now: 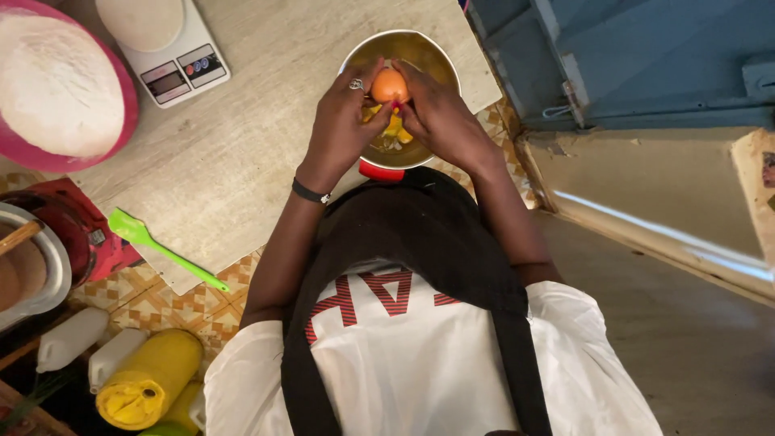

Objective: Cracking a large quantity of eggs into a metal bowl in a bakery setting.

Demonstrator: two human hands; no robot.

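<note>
Both of my hands hold one brown egg [389, 85] over a metal bowl [436, 56] at the far edge of the wooden board. My left hand [343, 121], with a ring and a dark wristband, grips the egg's left side. My right hand [440, 113] grips its right side. Yellow yolk [393, 127] and egg white lie in the bowl beneath my fingers. A red base [379, 171] shows under the bowl's near rim.
A white kitchen scale [173, 60] carries a round dish. A pink bowl of flour [56, 85] sits at the left. A green spatula [161, 249] lies on the board's edge. Yellow and white bottles [137, 371] stand below, with a metal pot [32, 266] at the left.
</note>
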